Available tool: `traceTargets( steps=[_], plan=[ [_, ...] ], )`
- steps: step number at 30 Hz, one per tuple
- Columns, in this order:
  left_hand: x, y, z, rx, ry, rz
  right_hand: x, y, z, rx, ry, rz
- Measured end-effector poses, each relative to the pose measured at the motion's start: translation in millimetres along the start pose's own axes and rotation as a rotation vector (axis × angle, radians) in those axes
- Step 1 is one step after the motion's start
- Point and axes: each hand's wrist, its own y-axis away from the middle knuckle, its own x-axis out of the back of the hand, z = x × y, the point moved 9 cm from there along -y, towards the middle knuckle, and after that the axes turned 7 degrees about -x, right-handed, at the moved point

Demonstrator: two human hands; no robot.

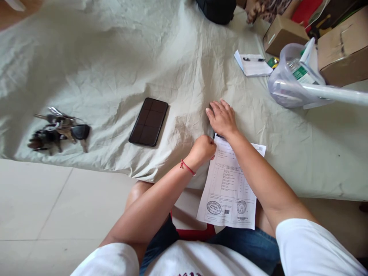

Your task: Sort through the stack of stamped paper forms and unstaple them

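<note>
A printed sheet of paper (218, 191) with round and oval stamps lies partly on the cloth-covered table and hangs over its edge above my lap. My left hand (202, 148), with a red cord on its wrist, is curled closed at the sheet's upper left edge. Just beyond the top of the page, my right hand (222, 118) lies palm down with fingers stretched out. Under it a bit of a dark object (219, 135) shows at the paper's top edge; the hand hides the rest. My right forearm crosses over the sheet's right side.
A black phone (148, 122) and a bunch of keys (61, 130) lie left on the table (109, 57). At right are a notepad (255, 67) with a pen, a clear plastic container (277, 88), and cardboard boxes (345, 46). A black bag (217, 9) sits at the far edge.
</note>
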Motion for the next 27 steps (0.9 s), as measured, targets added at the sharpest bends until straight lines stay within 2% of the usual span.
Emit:
traceTargets(
  steps=[13,21,27],
  plan=[
    [5.4,10,12,-0.053,0.009,0.043,2,8,4,-0.004,-0.038,0.116],
    [5.3,9,11,-0.045,0.002,0.035,6,15,-1,-0.023,0.018,0.062],
    [4.2,12,8,-0.005,0.084,0.023,8,19,-2,-0.006,0.003,0.107]
  ],
)
